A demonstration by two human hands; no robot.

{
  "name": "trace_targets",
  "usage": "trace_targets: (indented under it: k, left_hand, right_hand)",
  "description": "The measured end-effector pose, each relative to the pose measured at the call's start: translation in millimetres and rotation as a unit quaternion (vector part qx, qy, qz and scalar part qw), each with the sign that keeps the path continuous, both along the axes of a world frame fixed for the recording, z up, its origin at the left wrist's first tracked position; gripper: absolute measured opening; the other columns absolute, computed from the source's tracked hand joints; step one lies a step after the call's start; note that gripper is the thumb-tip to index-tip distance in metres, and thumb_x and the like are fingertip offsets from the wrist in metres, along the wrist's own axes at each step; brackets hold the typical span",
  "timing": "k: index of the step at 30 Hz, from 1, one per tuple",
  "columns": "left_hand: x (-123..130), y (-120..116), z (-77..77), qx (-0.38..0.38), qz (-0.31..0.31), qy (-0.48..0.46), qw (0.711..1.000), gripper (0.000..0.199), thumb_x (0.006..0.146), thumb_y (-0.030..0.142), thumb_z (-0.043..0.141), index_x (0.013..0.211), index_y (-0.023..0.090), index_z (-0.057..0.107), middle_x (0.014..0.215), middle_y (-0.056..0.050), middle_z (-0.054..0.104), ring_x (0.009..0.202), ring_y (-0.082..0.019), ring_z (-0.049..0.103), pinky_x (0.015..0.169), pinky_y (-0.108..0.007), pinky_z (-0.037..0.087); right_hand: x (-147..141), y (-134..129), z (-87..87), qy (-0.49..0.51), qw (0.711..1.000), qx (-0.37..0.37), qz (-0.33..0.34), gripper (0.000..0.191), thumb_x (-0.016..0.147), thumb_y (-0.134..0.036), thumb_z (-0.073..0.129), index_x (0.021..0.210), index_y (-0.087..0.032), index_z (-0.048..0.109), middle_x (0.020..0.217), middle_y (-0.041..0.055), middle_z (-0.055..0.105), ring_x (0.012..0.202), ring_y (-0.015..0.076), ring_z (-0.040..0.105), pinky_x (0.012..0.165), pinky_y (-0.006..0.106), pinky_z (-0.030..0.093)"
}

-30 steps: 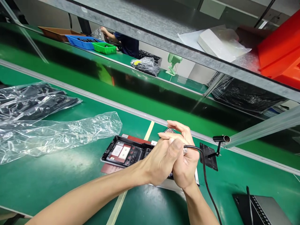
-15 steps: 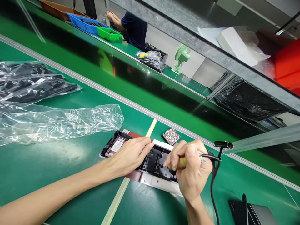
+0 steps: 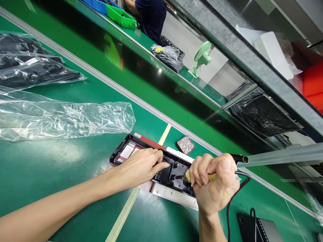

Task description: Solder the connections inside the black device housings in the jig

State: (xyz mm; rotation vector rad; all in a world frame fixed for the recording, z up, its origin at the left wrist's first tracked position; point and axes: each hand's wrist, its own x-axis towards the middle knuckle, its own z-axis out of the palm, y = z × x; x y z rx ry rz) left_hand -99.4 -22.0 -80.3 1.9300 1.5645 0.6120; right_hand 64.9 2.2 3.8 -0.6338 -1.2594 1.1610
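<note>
A long black plastic housing lies open side up on a fixture with a pale metal plate and a reddish-brown part. My left hand presses down on the housing near its middle, fingers bent over it and thumb pointing right. In my right hand is a corded soldering iron with a yellow handle, gripped in a fist. Its dark tip points left into the housing's right half, near small black ribs. The exact contact spot is too small to make out. White labels show in the housing's left end.
Behind the housing sits a small square box of speckled bits. Clear plastic bags lie left. A metal tube holder and a black-grey device stand right. A shelf beam crosses above; beyond are a green fan and a person.
The camera view has tilted and shifted. My right hand has drawn back slightly to the right with the soldering iron, exposing more of its shaft. My left hand stays on the housing, thumb further out.
</note>
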Motion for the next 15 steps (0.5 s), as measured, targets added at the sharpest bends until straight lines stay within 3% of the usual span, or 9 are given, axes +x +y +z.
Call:
trace_targets:
  k: [15]
  left_hand:
    - [1.2, 2.0, -6.0, 0.005, 0.0, 0.009, 1.0, 0.034, 0.099, 0.046, 0.057, 0.078, 0.021, 0.05, 0.08, -0.001, 0.064, 0.077, -0.021, 0.06, 0.065, -0.03, 0.031]
  right_hand:
    - [-0.4, 0.4, -0.6, 0.004, 1.0, -0.01, -0.001, 0.036, 0.099, -0.03, 0.052, 0.065, -0.021, 0.046, 0.044, -0.0088, 0.036, 0.035, 0.0069, 0.03, 0.032, 0.019, 0.031]
